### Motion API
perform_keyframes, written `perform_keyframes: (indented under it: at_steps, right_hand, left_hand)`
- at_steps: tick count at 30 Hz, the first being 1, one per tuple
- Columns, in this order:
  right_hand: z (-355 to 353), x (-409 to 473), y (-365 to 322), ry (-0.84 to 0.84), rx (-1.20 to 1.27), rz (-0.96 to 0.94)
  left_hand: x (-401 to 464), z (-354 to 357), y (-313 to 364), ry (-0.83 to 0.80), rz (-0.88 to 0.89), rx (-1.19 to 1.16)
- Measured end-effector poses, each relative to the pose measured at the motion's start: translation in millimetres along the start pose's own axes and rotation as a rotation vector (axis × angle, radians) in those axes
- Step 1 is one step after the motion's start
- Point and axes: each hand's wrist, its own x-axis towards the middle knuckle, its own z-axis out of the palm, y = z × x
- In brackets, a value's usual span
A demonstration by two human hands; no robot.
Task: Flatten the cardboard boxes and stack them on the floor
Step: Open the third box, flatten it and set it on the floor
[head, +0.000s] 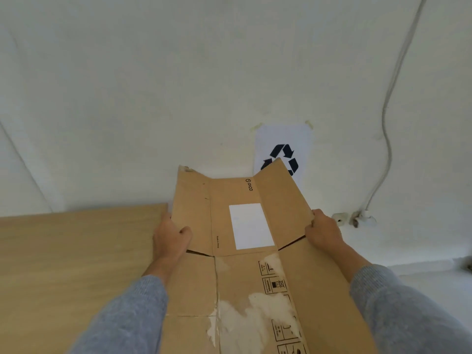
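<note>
A brown cardboard box [242,272], opened out nearly flat, stretches from the bottom of the view up toward the wall. It bears a white label, a printed logo and torn pale patches. My left hand [169,237] grips the box's left flap, thumb on top. My right hand [323,229] grips the right flap at its edge. Both flaps bend slightly upward. Grey sleeves cover both forearms.
A light wooden surface [76,264] lies left of the box. On the white wall behind hangs a paper with a recycling symbol [283,149]. A white cable [388,123] runs down to wall sockets [357,218] at the right.
</note>
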Motion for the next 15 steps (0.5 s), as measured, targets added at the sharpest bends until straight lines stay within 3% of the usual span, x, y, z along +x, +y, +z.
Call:
perform_keyframes:
  at_steps: [9, 15]
  right_hand:
    - [-18, 23, 101, -0.22, 0.12, 0.151]
    - [32, 38, 169, -0.119, 0.171, 0.208]
  left_hand:
    - [-61, 101, 24, -0.114, -0.091, 0.063]
    - [-81, 189, -13, -0.129, -0.15, 0.071]
